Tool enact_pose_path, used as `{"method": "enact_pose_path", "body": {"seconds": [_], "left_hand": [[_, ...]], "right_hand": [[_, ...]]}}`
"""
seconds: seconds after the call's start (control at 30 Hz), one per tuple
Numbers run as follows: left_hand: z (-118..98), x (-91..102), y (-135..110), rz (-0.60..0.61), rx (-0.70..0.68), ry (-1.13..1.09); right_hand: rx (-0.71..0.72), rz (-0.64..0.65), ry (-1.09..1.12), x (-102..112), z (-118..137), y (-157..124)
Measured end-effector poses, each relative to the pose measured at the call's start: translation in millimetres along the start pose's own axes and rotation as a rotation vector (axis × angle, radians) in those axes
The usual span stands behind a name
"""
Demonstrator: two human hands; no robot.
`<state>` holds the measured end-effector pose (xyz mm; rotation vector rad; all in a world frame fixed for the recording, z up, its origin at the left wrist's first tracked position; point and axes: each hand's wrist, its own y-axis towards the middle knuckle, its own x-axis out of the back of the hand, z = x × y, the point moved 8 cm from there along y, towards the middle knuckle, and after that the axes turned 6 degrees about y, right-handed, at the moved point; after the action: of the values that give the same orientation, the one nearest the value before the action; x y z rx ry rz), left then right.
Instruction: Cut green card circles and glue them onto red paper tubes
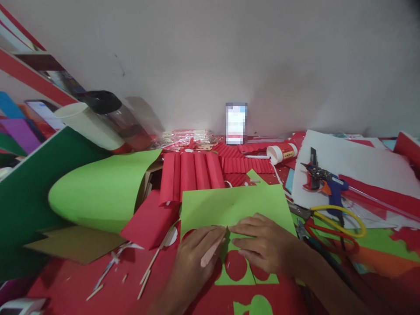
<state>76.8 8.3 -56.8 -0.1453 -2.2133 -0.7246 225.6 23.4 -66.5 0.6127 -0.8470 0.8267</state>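
A light green paper sheet (210, 201) lies flat in front of me on the red table surface. Along its near part are several round red areas (236, 265); I cannot tell whether they are holes or discs. My left hand (193, 258) is closed around a pink pencil-like stick (211, 252), whose tip touches the sheet. Beside that tip, my right hand (267, 243) lies on the paper with its fingers spread, pressing the sheet down. Green paper scraps (260, 305) lie at the near edge.
Red folded paper tubes (188, 173) and pleated strips (247, 165) lie behind the sheet. Scissors (339, 214) and a blue glue gun (334, 190) are at right. A lit phone (236, 124) leans on the wall. Curved green paper (98, 192) stands at left.
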Motion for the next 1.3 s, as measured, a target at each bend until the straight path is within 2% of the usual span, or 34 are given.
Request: {"method": "enact_pose_path", "body": {"seconds": [0.37,0.63,0.9,1.13,1.3], "left_hand": [[-4,3.8,-7,0.042,0.013,-0.012],[-2,4.9,-8,0.016,0.002,-0.002],[-7,7.9,-8,0.069,0.011,-0.052],[-4,5.9,-11,0.044,-0.007,-0.019],[-5,4.2,-12,0.085,-0.008,-0.067]], "right_hand": [[0.01,-0.018,-0.006,0,-1,0],[0.02,-0.041,0.0,2,1,2],[0.03,-0.049,0.014,5,1,4],[0.048,-0.021,0.012,2,0,6],[0.057,-0.003,0.012,0,-2,10]]}}
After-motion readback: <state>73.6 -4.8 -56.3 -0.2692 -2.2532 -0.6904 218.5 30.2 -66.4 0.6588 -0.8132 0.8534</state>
